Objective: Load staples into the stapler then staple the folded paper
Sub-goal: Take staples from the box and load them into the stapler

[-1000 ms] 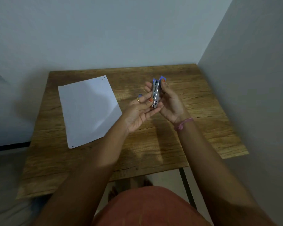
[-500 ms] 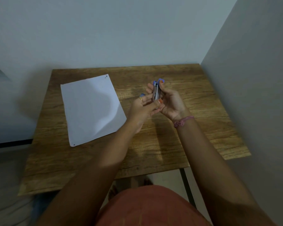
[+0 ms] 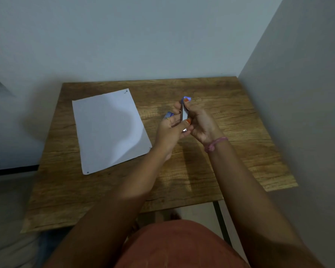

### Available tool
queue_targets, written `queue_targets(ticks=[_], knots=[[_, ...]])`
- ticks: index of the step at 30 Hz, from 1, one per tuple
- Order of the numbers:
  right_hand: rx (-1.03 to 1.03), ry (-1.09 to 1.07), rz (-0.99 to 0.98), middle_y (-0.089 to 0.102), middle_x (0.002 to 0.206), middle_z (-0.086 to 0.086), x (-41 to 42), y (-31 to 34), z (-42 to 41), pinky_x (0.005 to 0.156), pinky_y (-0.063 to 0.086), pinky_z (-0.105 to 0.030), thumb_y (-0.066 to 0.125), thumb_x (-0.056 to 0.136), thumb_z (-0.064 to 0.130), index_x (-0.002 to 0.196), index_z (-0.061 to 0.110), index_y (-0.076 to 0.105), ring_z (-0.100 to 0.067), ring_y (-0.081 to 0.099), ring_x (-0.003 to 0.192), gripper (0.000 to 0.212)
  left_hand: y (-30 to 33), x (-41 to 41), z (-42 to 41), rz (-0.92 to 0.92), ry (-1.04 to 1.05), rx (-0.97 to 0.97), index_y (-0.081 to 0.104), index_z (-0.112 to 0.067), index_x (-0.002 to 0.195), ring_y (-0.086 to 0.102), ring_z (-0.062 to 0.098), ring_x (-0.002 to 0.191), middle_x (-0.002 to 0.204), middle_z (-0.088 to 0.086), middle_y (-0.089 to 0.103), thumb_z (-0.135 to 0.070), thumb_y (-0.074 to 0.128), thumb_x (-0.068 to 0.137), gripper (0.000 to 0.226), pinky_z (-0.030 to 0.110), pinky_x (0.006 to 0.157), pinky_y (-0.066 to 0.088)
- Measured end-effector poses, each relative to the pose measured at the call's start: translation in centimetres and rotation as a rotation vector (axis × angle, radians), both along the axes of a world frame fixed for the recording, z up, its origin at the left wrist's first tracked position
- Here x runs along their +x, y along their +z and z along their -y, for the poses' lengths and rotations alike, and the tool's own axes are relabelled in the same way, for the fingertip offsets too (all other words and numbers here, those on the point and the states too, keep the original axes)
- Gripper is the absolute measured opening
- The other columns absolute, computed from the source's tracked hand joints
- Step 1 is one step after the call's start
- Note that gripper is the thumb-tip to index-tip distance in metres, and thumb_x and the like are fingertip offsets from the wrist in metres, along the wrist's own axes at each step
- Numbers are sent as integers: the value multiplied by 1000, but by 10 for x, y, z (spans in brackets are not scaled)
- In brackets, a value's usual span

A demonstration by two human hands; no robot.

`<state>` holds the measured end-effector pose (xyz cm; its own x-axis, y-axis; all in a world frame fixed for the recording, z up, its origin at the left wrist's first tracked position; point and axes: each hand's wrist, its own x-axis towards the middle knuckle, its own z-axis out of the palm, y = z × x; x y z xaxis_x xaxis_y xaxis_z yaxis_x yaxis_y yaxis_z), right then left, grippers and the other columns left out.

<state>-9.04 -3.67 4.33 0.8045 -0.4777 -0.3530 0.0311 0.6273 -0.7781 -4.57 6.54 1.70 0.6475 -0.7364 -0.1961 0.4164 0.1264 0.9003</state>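
Both hands, left hand [image 3: 172, 128] and right hand [image 3: 200, 122], grip the stapler [image 3: 184, 115] upright above the desk [image 3: 220, 171], with the paper [image 3: 108, 128] lying flat nearer the left.

A small stapler [image 3: 184, 115] of bright, glossy metal with blue plastic ends above a desk [image 3: 220, 117] of matt, grained wood; a smooth white paper sheet [image 3: 108, 128] lies flat; a pink cloth band [image 3: 215, 144] circles one wrist.

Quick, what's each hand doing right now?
Left hand: grips the stapler, thumb curled on it.
Right hand: also holds the stapler, fingers pinching its top end.
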Motion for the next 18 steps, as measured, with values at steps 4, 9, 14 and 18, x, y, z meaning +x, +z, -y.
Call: queue_targets(ticks=[4, 9, 14, 18], knots=[[-136, 67, -17, 68, 106, -15, -7, -5, 4, 77, 56, -30, 61, 91, 22, 113, -3, 63, -22, 66, 92, 33, 1, 1, 0, -90, -15, -65, 67, -14, 106, 72, 12, 89, 99, 0, 73, -6, 59, 92, 18, 22, 76, 56], [-224, 78, -49, 70, 91, -8, -14, -17, 2, 74, 54, -26, 65, 89, 16, 99, 4, 70, -17, 65, 85, 16, 3, 9, -1, -124, -7, -60, 64, -14, 102, 71, 9, 86, 97, 3, 71, -1, 57, 93, 17, 20, 76, 57], [-314, -34, -139, 71, 69, 0, -12, -18, -2, 59, 54, -25, 72, 82, 17, 75, 12, 71, -10, 65, 63, 9, -2, 16, -6, -38, -39, 120, 57, -13, 103, 69, 18, 96, 108, 10, 66, -7, 64, 89, 17, 28, 85, 56], [-596, -211, -384, 63, 68, -9, -3, -26, 10, 67, 55, -35, 79, 74, 18, 66, 6, 60, -18, 62, 64, 24, -10, 29, -22, 154, 19, 321, 61, -21, 93, 65, 20, 105, 119, 10, 65, -7, 65, 88, 16, 35, 92, 54]])
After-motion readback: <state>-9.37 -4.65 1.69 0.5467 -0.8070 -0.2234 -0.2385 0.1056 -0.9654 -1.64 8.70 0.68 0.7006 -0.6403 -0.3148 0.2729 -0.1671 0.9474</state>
